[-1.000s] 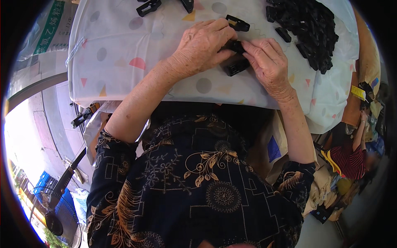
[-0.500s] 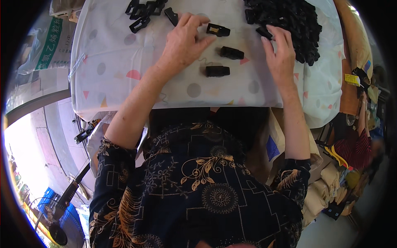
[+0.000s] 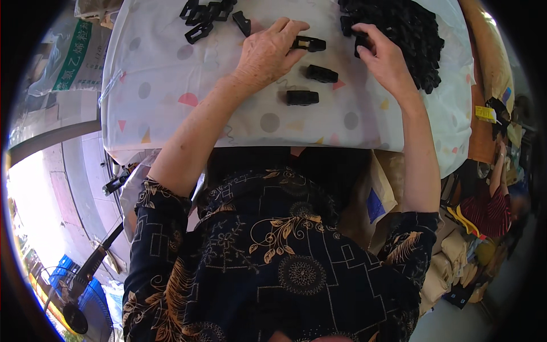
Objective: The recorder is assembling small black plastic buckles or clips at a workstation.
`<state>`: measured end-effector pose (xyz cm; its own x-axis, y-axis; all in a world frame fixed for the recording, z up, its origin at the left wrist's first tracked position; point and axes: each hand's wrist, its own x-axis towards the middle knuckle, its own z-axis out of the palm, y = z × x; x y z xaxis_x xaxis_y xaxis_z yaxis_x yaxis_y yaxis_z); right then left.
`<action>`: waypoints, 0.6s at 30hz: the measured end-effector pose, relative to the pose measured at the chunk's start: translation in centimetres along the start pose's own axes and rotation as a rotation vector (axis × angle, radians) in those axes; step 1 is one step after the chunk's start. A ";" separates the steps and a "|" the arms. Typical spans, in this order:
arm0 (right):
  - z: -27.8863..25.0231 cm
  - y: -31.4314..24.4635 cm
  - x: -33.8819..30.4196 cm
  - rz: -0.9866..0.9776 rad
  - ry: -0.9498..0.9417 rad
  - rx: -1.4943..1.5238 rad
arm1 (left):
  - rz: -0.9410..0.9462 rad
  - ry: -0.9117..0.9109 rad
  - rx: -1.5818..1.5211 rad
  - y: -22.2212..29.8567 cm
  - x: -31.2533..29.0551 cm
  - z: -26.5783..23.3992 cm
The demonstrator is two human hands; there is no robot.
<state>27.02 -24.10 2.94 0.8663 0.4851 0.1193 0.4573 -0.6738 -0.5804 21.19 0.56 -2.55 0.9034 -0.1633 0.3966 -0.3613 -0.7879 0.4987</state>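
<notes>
On the cloth, a black plastic piece (image 3: 310, 44) with an opening through it lies horizontally; its left end is between the thumb and fingers of my left hand (image 3: 269, 54), which appear closed around it, though the contact is partly hidden. My right hand (image 3: 387, 57) pinches another small black plastic piece (image 3: 360, 47) between thumb and fingers, at the left edge of a large pile of black pieces (image 3: 407, 34). Two more separate pieces, one black block (image 3: 322, 73) and another black block (image 3: 302, 98), lie nearer to me.
The table cloth (image 3: 154, 119) is pale with coloured shapes. Several joined-looking black pieces (image 3: 205, 14) sit at the far left, with a single black piece (image 3: 242, 24) beside them. Sacks (image 3: 450, 256) and a fan (image 3: 85, 296) flank me. A person in striped clothing (image 3: 487, 211) is at right.
My left hand has moved right, round the end of the piece with the opening, which has shifted slightly right. My right hand's fingers have closed further on the small piece beside the pile.
</notes>
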 end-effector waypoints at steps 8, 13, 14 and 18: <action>3.6 -1.9 -1.1 0.124 0.109 0.630 | -0.028 -0.059 0.028 0.3 0.0 -0.8; 5.9 -1.8 -0.4 -0.070 0.194 0.336 | -0.033 -0.054 -0.034 0.4 0.1 -0.5; 6.2 -1.6 -0.3 -0.071 0.189 0.336 | -0.020 -0.048 -0.030 0.3 0.2 -0.4; 6.8 -1.7 0.3 -0.221 0.218 0.251 | -0.038 -0.065 -0.014 0.4 -0.1 -0.7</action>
<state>25.08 -19.03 -1.47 0.7874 0.4551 0.4158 0.5974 -0.3967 -0.6970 20.83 0.69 -1.85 0.9293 -0.1724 0.3265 -0.3296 -0.7860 0.5230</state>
